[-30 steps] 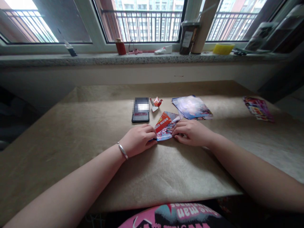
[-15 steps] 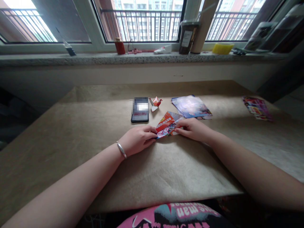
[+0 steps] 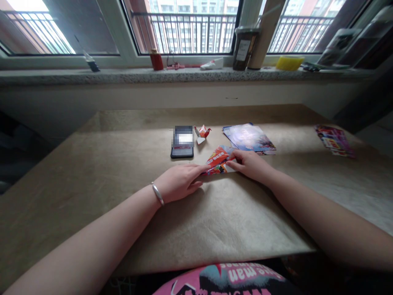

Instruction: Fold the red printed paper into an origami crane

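A folded piece of printed paper [image 3: 217,157], mostly red with colourful print, lies on the table between my hands. My left hand [image 3: 181,180], with a silver bracelet at the wrist, rests flat with its index finger stretched onto the paper's left corner. The thumb is apart from the other fingers. My right hand [image 3: 245,162] pinches the paper's right side between thumb and fingers. Just beyond the paper stands a small red and white origami crane [image 3: 202,133]. Left of the crane is a black phone [image 3: 182,143], its screen blurred out.
A stack of bluish printed sheets [image 3: 250,137] lies beyond my right hand. More colourful papers [image 3: 334,140] are at the table's right side. On the windowsill [image 3: 123,78] stand a red lighter-like object [image 3: 156,60], a dark lidded cup [image 3: 242,51] and a yellow block [image 3: 289,63].
The left index finger has straightened out along the paper, and the left thumb has come off it. The paper's lower flap looks narrower, its print shifted; my right hand has moved slightly up.
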{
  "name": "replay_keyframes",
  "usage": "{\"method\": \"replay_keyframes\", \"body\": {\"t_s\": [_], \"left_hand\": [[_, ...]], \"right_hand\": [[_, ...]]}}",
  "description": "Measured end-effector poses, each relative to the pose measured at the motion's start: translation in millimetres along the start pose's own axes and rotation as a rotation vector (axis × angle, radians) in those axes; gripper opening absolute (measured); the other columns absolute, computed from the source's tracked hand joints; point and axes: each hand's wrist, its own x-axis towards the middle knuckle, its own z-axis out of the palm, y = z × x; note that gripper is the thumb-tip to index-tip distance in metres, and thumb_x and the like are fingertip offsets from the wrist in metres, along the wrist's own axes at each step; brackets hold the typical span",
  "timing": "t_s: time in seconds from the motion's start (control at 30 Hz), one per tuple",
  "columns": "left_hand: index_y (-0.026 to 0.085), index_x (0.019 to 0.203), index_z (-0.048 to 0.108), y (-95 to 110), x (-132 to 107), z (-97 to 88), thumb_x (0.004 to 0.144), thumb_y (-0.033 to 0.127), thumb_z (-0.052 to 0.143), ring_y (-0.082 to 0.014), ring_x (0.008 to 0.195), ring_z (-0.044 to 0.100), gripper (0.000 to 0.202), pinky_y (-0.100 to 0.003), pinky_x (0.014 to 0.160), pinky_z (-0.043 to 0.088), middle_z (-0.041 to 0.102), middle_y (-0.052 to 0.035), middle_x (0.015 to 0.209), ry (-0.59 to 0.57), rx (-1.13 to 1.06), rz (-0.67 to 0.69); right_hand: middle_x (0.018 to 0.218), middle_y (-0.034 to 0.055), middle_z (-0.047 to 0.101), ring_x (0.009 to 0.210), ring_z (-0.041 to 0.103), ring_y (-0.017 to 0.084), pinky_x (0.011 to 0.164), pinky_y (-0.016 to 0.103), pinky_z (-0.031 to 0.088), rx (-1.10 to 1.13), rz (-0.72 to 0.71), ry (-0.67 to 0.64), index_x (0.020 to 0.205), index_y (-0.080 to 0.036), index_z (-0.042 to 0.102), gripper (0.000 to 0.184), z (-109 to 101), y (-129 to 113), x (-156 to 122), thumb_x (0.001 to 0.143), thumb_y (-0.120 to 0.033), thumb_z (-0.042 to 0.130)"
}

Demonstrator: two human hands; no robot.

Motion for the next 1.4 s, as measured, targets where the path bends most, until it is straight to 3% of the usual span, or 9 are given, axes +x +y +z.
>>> {"method": "replay_keyframes", "body": {"t_s": [0.17, 0.4, 0.73, 1.13, 1.3, 1.4], "left_hand": [[0.017, 0.125, 0.048, 1.6, -2.8, 0.6, 0.084, 0.018, 0.051, -0.0202, 0.106, 0.059, 0.041, -0.037, 0.089, 0.051, 0.059, -0.0105, 0.121, -0.002, 0.032, 0.081], [0.016, 0.121, 0.054, 5.4, -4.8, 1.2, 0.085, 0.019, 0.051, -0.0209, 0.106, 0.059, 0.036, -0.037, 0.090, 0.051, 0.059, -0.0100, 0.121, -0.017, 0.079, 0.075], [0.012, 0.117, 0.057, 6.5, -4.2, 2.8, 0.087, 0.023, 0.049, -0.0221, 0.107, 0.058, 0.033, -0.039, 0.091, 0.051, 0.060, -0.0123, 0.119, 0.024, 0.134, 0.099], [0.016, 0.115, 0.060, 1.2, -0.6, -1.0, 0.086, 0.023, 0.050, -0.0195, 0.107, 0.058, 0.032, -0.036, 0.093, 0.050, 0.062, -0.0087, 0.117, 0.005, 0.123, 0.100], [0.017, 0.114, 0.061, -2.3, -0.8, -1.0, 0.087, 0.021, 0.049, -0.0190, 0.108, 0.058, 0.030, -0.037, 0.094, 0.049, 0.063, -0.0081, 0.116, -0.001, 0.103, 0.126], [0.017, 0.115, 0.060, -3.2, 0.4, 0.6, 0.087, 0.021, 0.048, -0.0192, 0.107, 0.058, 0.031, -0.037, 0.092, 0.050, 0.063, -0.0081, 0.116, 0.009, 0.113, 0.135]], "right_hand": [[0.062, -0.0006, 0.057, 0.054, 0.046, 0.012, 0.051, 0.023, 0.031, 0.005, 0.020, -0.013, 0.076, -0.019, 0.058, 0.018, -2.3, 1.9, -1.4, 0.082, -0.035, 0.052], [0.061, -0.0008, 0.058, 0.054, 0.049, 0.012, 0.050, 0.023, 0.029, -0.028, 0.057, 0.030, 0.072, -0.020, 0.058, 0.025, 2.7, -2.3, -2.8, 0.082, -0.041, 0.051], [0.063, 0.0014, 0.060, 0.056, 0.050, 0.014, 0.049, 0.024, 0.025, -0.272, 0.048, 0.054, 0.073, -0.022, 0.059, 0.025, 3.5, -5.2, 0.9, 0.084, -0.042, 0.050], [0.070, 0.0027, 0.064, 0.063, 0.055, 0.016, 0.052, 0.024, 0.029, -0.202, 0.085, -0.033, 0.078, -0.021, 0.060, 0.025, -3.6, 7.8, 5.9, 0.085, -0.041, 0.047], [0.059, 0.0000, 0.057, 0.053, 0.049, 0.013, 0.049, 0.024, 0.029, -0.125, 0.079, -0.022, 0.068, -0.020, 0.055, 0.027, -3.5, 13.5, 5.6, 0.083, -0.042, 0.049], [0.064, 0.0004, 0.058, 0.054, 0.050, 0.013, 0.050, 0.025, 0.033, -0.107, 0.068, 0.051, 0.074, -0.020, 0.053, 0.023, -4.0, 14.9, 3.7, 0.080, -0.042, 0.053]]}}
